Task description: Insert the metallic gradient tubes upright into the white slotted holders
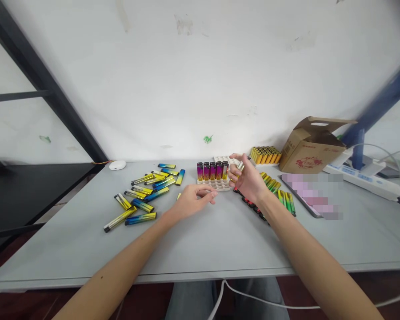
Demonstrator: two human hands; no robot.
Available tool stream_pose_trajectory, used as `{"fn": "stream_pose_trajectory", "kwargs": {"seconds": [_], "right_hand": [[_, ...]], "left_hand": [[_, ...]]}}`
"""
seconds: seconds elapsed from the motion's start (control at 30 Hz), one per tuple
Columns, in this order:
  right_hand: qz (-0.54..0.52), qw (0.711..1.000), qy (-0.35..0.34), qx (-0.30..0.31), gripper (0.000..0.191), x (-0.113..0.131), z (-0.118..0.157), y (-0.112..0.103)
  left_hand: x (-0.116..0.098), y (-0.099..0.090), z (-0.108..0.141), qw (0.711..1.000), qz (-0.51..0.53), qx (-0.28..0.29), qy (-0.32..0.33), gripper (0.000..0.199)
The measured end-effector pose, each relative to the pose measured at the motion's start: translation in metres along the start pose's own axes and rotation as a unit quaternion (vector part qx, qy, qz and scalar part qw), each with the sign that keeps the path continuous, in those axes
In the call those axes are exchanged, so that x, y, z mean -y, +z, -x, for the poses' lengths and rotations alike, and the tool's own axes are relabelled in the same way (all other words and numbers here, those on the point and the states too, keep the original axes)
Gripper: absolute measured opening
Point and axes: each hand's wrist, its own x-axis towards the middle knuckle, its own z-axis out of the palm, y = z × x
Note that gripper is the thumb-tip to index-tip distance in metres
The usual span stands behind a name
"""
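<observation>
My right hand [248,180] is raised at the right end of a white rack [215,183], fingers curled round a shiny yellow-silver tube [240,165] with a dark tip. Upright in the rack's back row stand several purple-and-yellow tubes [206,171] with black tops; its front holes show bare. Just in front and to the left, my left hand [196,198] hovers palm down, fingers loosely bent and apart, with nothing visible in it. Loose yellow-and-blue tubes [156,182] lie scattered to its left. Red tubes with black ends [251,205] lie partly behind my right hand and wrist.
Yellow-and-green tubes [286,202] lie right of my wrist. Behind them stand a block of orange-yellow tubes [266,155] and an opened cardboard box [308,151]. A flat tablet-like device [302,195], a power strip [366,178] and a white case [117,165] rest on the table.
</observation>
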Motion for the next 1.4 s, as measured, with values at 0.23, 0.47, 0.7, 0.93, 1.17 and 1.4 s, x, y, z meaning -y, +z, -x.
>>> {"fn": "stream_pose_trajectory", "kwargs": {"seconds": [0.23,0.47,0.7,0.93,1.17,1.4], "right_hand": [[-0.055,0.994,0.095,0.027,0.061,-0.006,-0.003,-0.002],[-0.069,0.995,0.076,0.003,0.054,-0.025,-0.007,0.001],[-0.100,0.990,0.097,-0.004,0.049,-0.022,-0.007,0.001],[-0.093,0.990,0.104,-0.028,0.038,-0.024,-0.007,0.003],[-0.078,0.991,0.097,-0.040,0.034,-0.022,-0.007,0.008],[-0.066,0.991,0.106,-0.041,0.029,-0.022,-0.005,0.013]], "left_hand": [[-0.001,0.000,-0.001,0.999,-0.022,-0.005,0.028,0.039],[-0.001,0.000,-0.001,0.999,-0.039,-0.005,0.032,0.039],[0.000,0.001,-0.002,0.999,-0.038,-0.007,0.025,0.038],[0.000,0.001,-0.002,0.999,-0.037,-0.009,0.021,0.038],[-0.003,0.002,-0.002,0.999,-0.042,-0.009,0.019,0.037],[-0.002,0.001,-0.002,0.998,-0.052,-0.011,0.023,0.037]]}}
